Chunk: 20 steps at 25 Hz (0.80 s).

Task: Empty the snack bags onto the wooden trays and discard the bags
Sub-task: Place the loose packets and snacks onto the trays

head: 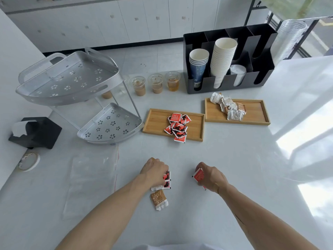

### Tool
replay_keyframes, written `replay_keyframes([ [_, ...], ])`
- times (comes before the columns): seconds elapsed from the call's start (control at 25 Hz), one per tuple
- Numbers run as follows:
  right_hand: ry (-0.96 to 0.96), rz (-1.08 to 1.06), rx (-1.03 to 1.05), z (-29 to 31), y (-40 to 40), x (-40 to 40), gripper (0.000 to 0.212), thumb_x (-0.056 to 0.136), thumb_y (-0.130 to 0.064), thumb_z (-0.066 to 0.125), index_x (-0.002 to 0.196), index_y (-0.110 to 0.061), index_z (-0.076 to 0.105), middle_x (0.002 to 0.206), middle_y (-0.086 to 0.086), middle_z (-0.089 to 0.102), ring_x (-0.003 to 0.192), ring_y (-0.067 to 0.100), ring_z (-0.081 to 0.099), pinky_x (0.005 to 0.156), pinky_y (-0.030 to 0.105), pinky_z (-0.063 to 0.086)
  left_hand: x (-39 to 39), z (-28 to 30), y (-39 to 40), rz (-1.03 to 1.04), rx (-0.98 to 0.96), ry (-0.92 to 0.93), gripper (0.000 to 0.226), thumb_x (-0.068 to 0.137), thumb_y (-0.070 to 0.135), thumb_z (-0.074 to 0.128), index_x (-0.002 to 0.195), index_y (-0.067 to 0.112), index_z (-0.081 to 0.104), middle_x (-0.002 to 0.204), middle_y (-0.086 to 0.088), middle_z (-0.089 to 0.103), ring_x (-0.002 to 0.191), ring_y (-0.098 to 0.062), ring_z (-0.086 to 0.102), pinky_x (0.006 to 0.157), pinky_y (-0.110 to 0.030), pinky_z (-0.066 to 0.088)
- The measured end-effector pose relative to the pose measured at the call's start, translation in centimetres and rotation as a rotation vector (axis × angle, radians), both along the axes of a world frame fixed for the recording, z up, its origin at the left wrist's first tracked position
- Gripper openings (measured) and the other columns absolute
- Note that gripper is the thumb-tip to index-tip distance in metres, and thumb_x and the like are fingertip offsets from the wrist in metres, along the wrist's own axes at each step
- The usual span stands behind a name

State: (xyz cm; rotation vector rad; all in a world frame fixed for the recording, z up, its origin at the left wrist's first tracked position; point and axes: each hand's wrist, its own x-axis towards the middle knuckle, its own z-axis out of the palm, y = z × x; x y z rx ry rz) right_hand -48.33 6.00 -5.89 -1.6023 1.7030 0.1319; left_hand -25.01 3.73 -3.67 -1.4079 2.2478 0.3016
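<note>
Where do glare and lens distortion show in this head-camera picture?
Head view: window glare bleaches the white table at right; wide-angle lens bows the cabinets and the black cup organiser; the centre, with both wooden trays, stays evenly lit and sharp.

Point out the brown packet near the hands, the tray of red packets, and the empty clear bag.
brown packet (159,200), head view, middle
tray of red packets (156,121), head view, bare wood
empty clear bag (90,184), head view, middle

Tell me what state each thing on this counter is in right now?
Left hand: closed on red packets.
Right hand: closed on a red packet.
Left tray: holds red packets.
Right tray: holds pale packets.
Brown packet: lying loose.
Clear bag: flat, looks empty.
Rack: both tiers empty.
Drink cups: lidded, part full.
</note>
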Motion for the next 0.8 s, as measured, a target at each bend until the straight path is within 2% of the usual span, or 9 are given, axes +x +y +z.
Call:
replay_keyframes([
  [0.16,-0.005,-0.01,-0.002,-0.3,0.0,0.0,0.036,0.079,-0.017,0.064,0.11,-0.03,0.051,0.096,0.006,0.069,0.071,0.024,0.072,0.06,0.027,0.05,0.2,-0.4,1.2,0.081,-0.041,0.052,0.045,0.075,0.045,0.072,0.108,0.016,0.062,0.113,-0.005,0.065,0.114,-0.026,0.05,0.092,-0.038,0.039],
  [0.32,-0.004,-0.01,-0.01,-0.5,-0.1,0.0,0.038,0.079,-0.016,0.064,0.112,-0.029,0.051,0.093,0.006,0.07,0.07,0.023,0.071,0.063,0.029,0.052,-0.6,-0.4,1.8,0.12,-0.024,0.078,0.039,0.073,0.035,0.072,0.107,0.019,0.061,0.112,-0.004,0.063,0.112,-0.026,0.053,0.091,-0.04,0.039],
  [0.44,0.022,-0.016,-0.022,-0.4,0.0,0.0,0.042,0.079,-0.019,0.068,0.116,-0.027,0.049,0.098,0.006,0.068,0.068,0.022,0.066,0.062,0.028,0.051,-0.8,-0.3,1.8,0.09,-0.018,0.092,0.042,0.073,0.031,0.074,0.111,0.022,0.059,0.116,-0.003,0.053,0.111,-0.026,0.048,0.091,-0.039,0.037],
  [0.56,0.075,-0.009,-0.025,0.1,-0.2,-0.1,0.044,0.081,-0.021,0.068,0.121,-0.023,0.048,0.106,0.008,0.067,0.086,0.027,0.067,0.07,0.032,0.053,-0.6,0.1,1.3,0.07,-0.008,0.113,0.04,0.073,0.033,0.074,0.109,0.024,0.06,0.118,0.002,0.054,0.113,-0.025,0.042,0.096,-0.038,0.034],
  [0.64,0.102,0.031,-0.008,0.4,-0.8,-0.1,0.039,0.084,-0.015,0.058,0.122,-0.02,0.05,0.111,0.009,0.066,0.096,0.029,0.066,0.073,0.033,0.052,-0.3,0.4,0.7,0.131,0.034,0.147,0.033,0.077,0.033,0.072,0.105,0.021,0.059,0.112,-0.001,0.061,0.113,-0.025,0.044,0.094,-0.039,0.032],
  [0.8,0.132,0.068,-0.037,1.9,-3.1,-0.8,0.042,0.082,-0.006,0.047,0.12,-0.021,0.056,0.114,0.008,0.067,0.099,0.029,0.066,0.072,0.031,0.051,-0.2,1.7,-0.9,0.169,0.07,0.174,0.024,0.083,0.026,0.068,0.105,0.024,0.06,0.11,-0.003,0.066,0.112,-0.023,0.049,0.096,-0.039,0.032],
])
